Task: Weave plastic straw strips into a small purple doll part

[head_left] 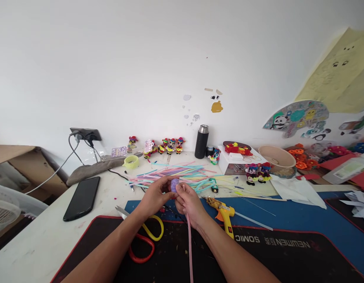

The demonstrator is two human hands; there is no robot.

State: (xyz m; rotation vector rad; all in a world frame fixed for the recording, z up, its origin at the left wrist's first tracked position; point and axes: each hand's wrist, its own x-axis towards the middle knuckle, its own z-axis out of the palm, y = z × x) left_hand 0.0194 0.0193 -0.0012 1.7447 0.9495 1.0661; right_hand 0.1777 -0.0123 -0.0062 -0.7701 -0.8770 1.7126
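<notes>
Between my two hands, above the desk's middle, is a small fuzzy purple piece (174,185), which looks like coiled pipe cleaner. My left hand (156,195) pinches it from the left with thumb and fingers. A pink pipe cleaner (189,243) hangs down from my right hand (188,202), its fingers closed around the upper end beside the purple piece. Behind my hands lies a loose heap of pastel pipe cleaners (170,172). Scissors (142,247) with red and yellow handles lie partly under my left forearm. A yellow glue gun (224,212) rests right of my right hand.
A black phone (81,198) lies on the left. Small fuzzy figures (171,145), a tape roll (131,161) and a black flask (202,141) stand near the wall. On the right are a white box (236,159) and a bowl (277,156). A black mat (258,259) covers the front.
</notes>
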